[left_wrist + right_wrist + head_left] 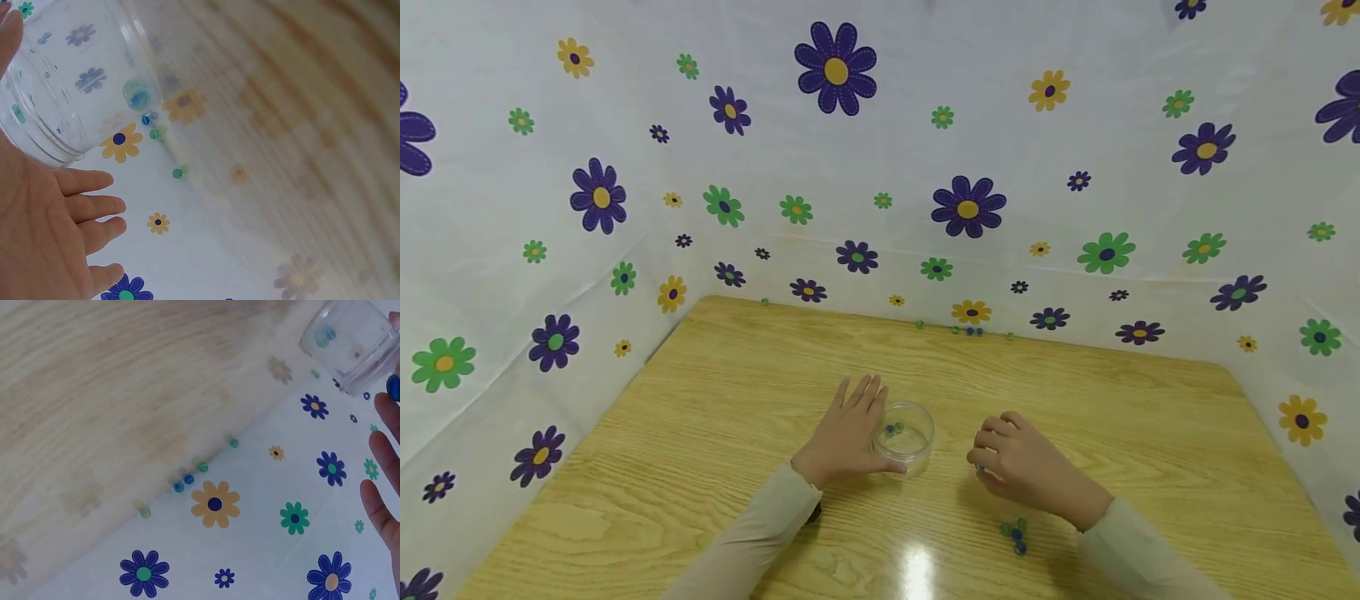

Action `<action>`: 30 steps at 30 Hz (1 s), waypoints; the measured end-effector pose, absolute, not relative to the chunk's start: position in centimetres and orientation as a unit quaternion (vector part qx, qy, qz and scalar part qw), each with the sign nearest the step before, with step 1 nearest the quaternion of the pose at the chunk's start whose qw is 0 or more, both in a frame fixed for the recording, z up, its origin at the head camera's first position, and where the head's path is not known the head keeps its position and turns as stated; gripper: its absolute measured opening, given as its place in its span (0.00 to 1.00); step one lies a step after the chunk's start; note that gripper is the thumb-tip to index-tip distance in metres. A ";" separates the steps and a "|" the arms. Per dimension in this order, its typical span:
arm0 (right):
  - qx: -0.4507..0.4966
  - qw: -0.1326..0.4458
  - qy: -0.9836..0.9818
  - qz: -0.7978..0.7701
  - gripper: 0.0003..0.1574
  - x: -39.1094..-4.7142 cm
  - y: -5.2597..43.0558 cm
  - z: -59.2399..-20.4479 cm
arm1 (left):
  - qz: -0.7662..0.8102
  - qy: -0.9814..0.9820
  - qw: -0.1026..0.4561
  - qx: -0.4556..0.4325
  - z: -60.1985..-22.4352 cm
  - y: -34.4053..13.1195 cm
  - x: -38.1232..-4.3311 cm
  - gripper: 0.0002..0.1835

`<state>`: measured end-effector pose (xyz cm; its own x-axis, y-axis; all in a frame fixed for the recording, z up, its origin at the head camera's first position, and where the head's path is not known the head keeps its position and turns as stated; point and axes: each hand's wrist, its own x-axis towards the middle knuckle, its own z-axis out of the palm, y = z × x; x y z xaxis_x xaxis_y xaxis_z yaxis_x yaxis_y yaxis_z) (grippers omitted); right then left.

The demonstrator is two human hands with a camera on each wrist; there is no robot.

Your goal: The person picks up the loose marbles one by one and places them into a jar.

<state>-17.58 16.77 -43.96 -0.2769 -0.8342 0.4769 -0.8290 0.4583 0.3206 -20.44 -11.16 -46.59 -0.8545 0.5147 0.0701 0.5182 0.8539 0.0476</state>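
A clear round jar (919, 460) stands on the table with a blue marble (890, 431) and a green marble (899, 427) inside. My left hand (846, 437) rests against the jar's left side, its fingers straight and its thumb along the near side. To the right of the jar, my right hand (1026, 462) is raised a little, fingers bent. Between its thumb and forefinger it pinches a blue marble (393, 387), partly cut off in the right wrist view. A small cluster of green and blue marbles (1018, 535) lies on the table just below the right hand.
Several green and blue marbles (970, 332) lie along the far edge of the wooden table (737, 375), by the flowered white cloth (887, 150). The cloth stands behind the table and along both sides. A small dark object (814, 513) is partly hidden by the left sleeve.
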 end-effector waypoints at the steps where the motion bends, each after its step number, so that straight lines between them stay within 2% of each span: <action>1: 0.520 0.305 -0.798 -0.003 0.16 -17.7 16.7 -43.8 | -0.032 -0.962 0.028 -0.269 -46.6 -11.2 -20.5 0.62; 13: 0.521 0.340 -0.783 0.014 0.17 -18.6 15.3 -42.4 | -0.033 -0.963 0.029 -0.267 -46.6 -11.2 -20.5 0.63; 30: 0.528 0.341 -0.777 0.023 0.14 -20.1 13.2 -41.9 | -0.024 -0.961 0.041 -0.271 -46.6 -11.1 -20.6 0.63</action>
<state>-20.14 13.21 -41.91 -0.2100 -0.8053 0.5545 -0.8367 0.4414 0.3241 -20.55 -11.13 -46.55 -0.8494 0.5199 0.0911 0.5237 0.8516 0.0232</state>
